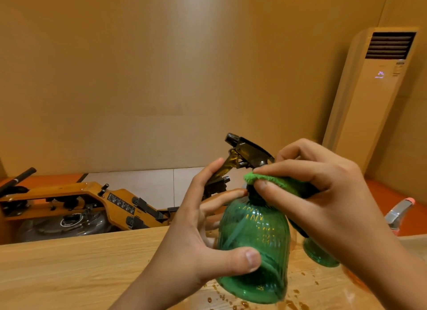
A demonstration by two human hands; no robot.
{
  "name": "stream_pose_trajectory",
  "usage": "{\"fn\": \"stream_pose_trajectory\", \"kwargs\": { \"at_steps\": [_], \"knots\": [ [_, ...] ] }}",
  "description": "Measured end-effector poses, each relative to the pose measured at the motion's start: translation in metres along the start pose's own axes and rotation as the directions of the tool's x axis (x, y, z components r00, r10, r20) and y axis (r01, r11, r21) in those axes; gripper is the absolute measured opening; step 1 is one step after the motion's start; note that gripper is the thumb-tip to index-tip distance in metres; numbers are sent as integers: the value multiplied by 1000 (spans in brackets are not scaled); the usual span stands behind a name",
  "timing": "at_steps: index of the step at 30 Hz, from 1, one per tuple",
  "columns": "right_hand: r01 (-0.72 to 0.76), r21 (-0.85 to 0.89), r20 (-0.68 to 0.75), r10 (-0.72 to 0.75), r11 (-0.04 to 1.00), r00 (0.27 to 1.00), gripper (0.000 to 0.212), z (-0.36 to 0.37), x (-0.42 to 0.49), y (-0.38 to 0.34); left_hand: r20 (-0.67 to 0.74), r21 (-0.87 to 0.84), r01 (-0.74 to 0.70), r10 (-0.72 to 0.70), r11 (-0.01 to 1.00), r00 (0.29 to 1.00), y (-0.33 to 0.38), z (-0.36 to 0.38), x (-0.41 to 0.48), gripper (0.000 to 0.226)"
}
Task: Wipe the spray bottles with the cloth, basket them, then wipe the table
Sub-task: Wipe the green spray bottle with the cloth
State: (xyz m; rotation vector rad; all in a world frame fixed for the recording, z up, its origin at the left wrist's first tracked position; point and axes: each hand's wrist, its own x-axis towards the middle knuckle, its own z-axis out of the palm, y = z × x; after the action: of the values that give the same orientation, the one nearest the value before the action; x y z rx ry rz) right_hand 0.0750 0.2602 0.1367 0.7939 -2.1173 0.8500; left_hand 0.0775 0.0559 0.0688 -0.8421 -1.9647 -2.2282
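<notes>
Above table [69, 265], bottle [256, 228] in left hand [194, 247], right hand [323, 194] pinching cloth [279, 182] at neck

Warm amber indoor light — soft wall glare, wide-angle bending at the edges.

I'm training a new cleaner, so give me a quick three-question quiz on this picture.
1. True or false: the left hand grips the bottle by its body.
2. Where on the bottle does the right hand pinch the cloth? A) the base B) the neck C) the nozzle tip
3. Fill in: the table below the bottle is spotted with ____.

Key: 1 true; 2 B; 3 droplets.
</notes>
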Motion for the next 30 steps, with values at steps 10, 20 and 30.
{"fn": "stream_pose_trajectory", "kwargs": {
  "at_steps": [10,20,30],
  "knots": [
    [70,-60,-228,-82,996,970,18,8,22,-7,85,67,4,-9,998,996,-2,3,-4,108],
    [-13,-101,-91,4,995,996,22,11,9,1,22,40,53,-53,998,998,-7,-2,2,108],
    [76,-192,-31,-83,979,996,30,12,8,2,23,113,53,-56,992,998,-6,2,1,102]
  ]
}}
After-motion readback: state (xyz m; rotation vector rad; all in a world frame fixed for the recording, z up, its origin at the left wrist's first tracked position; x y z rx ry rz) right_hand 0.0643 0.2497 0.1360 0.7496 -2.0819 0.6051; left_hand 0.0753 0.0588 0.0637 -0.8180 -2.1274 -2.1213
